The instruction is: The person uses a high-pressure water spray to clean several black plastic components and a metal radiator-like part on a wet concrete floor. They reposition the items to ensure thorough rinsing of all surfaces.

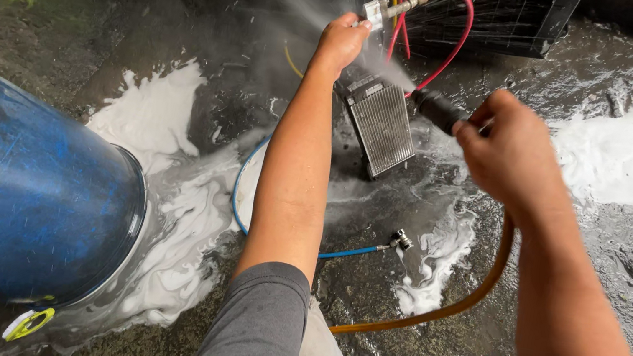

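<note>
The left hand (342, 40) is closed around the top corner of a small finned radiator (381, 125), propping it up on its edge against the wet concrete floor (622, 277), tilted a little away from the person. The right hand (507, 153) is wrapped tight around a black nozzle (436, 108) fed by an orange hose (476, 290) that loops down past the wrist and along the ground. The nozzle points at the radiator's upper end from just beside it, and a white spray fans out there into mist. A red hose (456, 35) curls up behind the radiator, near the left hand, with a metal fitting (385, 9) at its end. A blue hose (339, 251) with a silver coupling lies on the floor under the left forearm. White foam (163, 128) is pooled to the left and far right. A big blue barrel (17, 198) lies tipped on its side at the left, well apart from the hands.
</note>
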